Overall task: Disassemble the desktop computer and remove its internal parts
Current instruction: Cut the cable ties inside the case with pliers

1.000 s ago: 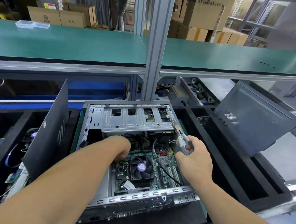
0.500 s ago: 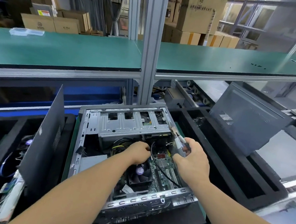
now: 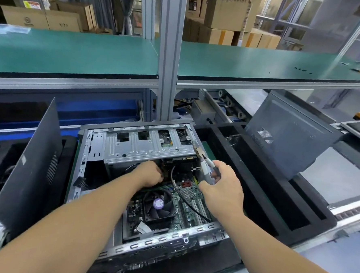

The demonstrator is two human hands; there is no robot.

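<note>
A: Since a second ago the left hand [image 3: 151, 174] has moved from near the fan to the far side of the board, under the edge of the metal drive cage [image 3: 145, 143]. The right hand [image 3: 222, 189] has barely shifted.

B: What does that tell you?

A: I'd judge the hand has gone on to a cable or connector under the cage, so we're well short of lifting parts out. The desktop computer [image 3: 146, 189] lies open in the middle of the table, between two black foam trays, with the CPU fan [image 3: 158, 204] and motherboard [image 3: 189, 197] seated.

B: And each grip?

A: The right hand's grip is clamped on a pair of pliers [image 3: 204, 167], tips pointing to the far side along the case's right wall. The left hand's fingers are curled into the shadow; whether they hold anything I cannot tell.

B: Anything else unclear?

A: A black cable [image 3: 178, 194] runs across the board; its far end vanishes beneath the cage
</note>
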